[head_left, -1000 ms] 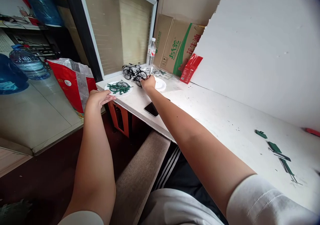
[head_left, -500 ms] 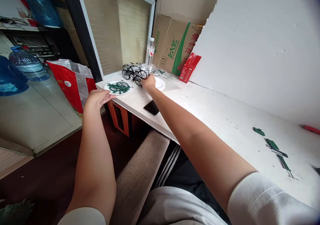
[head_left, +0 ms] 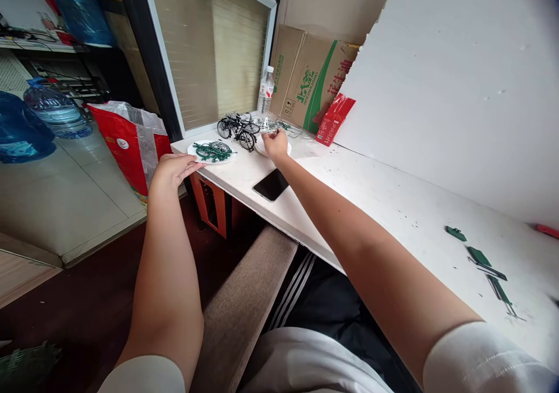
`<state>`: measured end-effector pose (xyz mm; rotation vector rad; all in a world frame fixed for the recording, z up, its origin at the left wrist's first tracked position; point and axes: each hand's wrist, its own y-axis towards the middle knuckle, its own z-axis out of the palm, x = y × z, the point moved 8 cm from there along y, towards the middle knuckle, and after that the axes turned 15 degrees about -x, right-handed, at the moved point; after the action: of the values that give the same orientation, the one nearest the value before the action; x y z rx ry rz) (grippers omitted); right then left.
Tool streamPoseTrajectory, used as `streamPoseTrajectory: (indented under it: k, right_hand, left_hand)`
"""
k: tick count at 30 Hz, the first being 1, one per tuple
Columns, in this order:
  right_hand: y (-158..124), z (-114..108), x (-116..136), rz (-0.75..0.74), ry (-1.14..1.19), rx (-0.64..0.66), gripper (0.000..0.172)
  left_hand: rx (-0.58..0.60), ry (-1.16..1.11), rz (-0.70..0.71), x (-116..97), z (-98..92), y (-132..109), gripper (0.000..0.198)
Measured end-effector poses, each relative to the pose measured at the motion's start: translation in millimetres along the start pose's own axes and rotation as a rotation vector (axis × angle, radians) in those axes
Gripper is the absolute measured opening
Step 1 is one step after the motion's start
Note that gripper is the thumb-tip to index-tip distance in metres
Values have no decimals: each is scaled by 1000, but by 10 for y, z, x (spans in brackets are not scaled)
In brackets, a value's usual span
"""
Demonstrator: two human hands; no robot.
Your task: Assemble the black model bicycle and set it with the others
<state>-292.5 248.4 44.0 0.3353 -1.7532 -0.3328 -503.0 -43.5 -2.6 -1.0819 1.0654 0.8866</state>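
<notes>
At the table's left edge, my left hand (head_left: 173, 169) pinches the near rim of a white paper plate (head_left: 190, 148), thumb on top and fingers below. Green plastic bicycle parts (head_left: 212, 151) lie piled on that plate. My right hand (head_left: 276, 144) is over a second white plate (head_left: 259, 148), fingers drawn together; whatever they may hold is hidden. Between the two plates, a little farther back, stand black model bicycles (head_left: 238, 130), overlapping one another. Behind my right hand, thin dark and green parts (head_left: 286, 126) lie on clear plastic.
A phone (head_left: 271, 184) lies near the table's front edge, below my right forearm. Toward the back are a water bottle (head_left: 266, 90), a cardboard box (head_left: 301, 78) and a red box (head_left: 335, 119). Several green pieces (head_left: 479, 257) lie at the right. A red bag (head_left: 131, 142) stands left.
My right hand has moved away from the black model bicycles, slightly to the right, over the second plate. My left hand keeps its place at the first plate. The view has shifted a little.
</notes>
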Motion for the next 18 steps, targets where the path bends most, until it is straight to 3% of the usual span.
streamPoseTrajectory:
  k: [6, 10, 18]
  right_hand:
    - [119, -865, -36, -69, 32, -33, 32]
    - [81, -1701, -120, -105, 13, -66, 37]
    - [-241, -3525, -389, 9, -75, -155, 37]
  left_hand:
    - [30, 39, -63, -6, -25, -46, 21]
    - [60, 45, -65, -29, -13, -57, 23]
    - [108, 135, -45, -80, 42, -141, 21]
